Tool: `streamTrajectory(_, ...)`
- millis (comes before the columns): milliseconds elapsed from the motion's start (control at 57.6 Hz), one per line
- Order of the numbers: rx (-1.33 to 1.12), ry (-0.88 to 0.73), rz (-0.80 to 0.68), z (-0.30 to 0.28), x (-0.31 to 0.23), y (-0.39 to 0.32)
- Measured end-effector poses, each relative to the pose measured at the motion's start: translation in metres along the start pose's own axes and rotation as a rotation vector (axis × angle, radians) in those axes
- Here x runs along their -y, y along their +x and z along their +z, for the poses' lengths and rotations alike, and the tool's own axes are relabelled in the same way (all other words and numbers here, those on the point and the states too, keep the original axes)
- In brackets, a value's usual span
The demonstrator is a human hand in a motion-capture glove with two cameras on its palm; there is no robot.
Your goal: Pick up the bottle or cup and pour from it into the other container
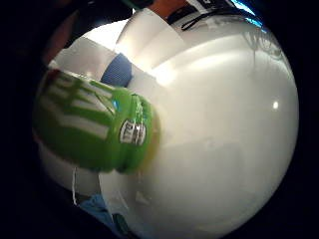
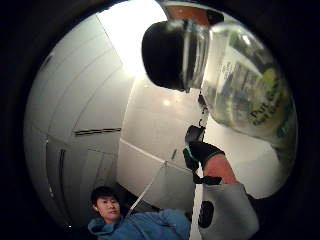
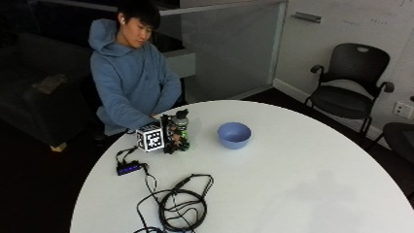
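White round desk point(image 3: 310, 184), and from my seat the right hand point(image 3: 169, 137) has its fingers wrapped round the upright bottle point(image 3: 181, 127), blue bowl point(image 3: 233, 134) just beside, nothing poured yet I'd say.

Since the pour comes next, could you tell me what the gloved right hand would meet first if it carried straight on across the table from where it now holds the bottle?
Probably the blue bowl. The right hand grips the upright bottle on the white table, and bare tabletop lies between them; depth is hard to judge.

Blue hoodie point(image 3: 129, 73) (black-gloved hand point(image 3: 169, 133))
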State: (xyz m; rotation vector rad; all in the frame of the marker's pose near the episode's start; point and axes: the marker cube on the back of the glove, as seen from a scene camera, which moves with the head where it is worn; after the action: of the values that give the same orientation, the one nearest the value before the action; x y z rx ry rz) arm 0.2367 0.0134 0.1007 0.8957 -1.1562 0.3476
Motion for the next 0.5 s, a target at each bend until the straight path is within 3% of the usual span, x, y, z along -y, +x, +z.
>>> streamTrajectory(156,0.016,0.107,-0.029,0.012,-0.001,0.004)
streamTrajectory(260,-0.020,0.282,-0.179,0.013,0.012,0.006)
streamTrajectory(399,-0.045,0.299,-0.048,0.017,0.012,0.000)
streamTrajectory(503,-0.101,0.378,-0.127,0.024,0.018,0.002)
